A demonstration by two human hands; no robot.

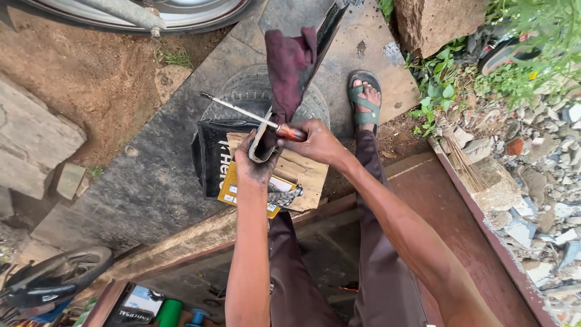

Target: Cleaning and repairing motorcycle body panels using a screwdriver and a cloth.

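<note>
The left hand (253, 158) grips a curved metal piece (261, 145) draped with a maroon rag (289, 63); the right hand (315, 142) clenches a screwdriver (254, 116). Beneath lie cardboard (305, 172), a tyre (242, 97), perhaps a black bag (212, 151). Open ground lies left.

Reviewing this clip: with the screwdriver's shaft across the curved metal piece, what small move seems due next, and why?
Probably work the screwdriver along inside the curved metal piece: the right hand grips its orange handle, the left hand steadies the piece, and the maroon rag is draped over it.

Yellow-white flat box (237, 192) under cardboard, btm-left black carton (138, 304).
</note>
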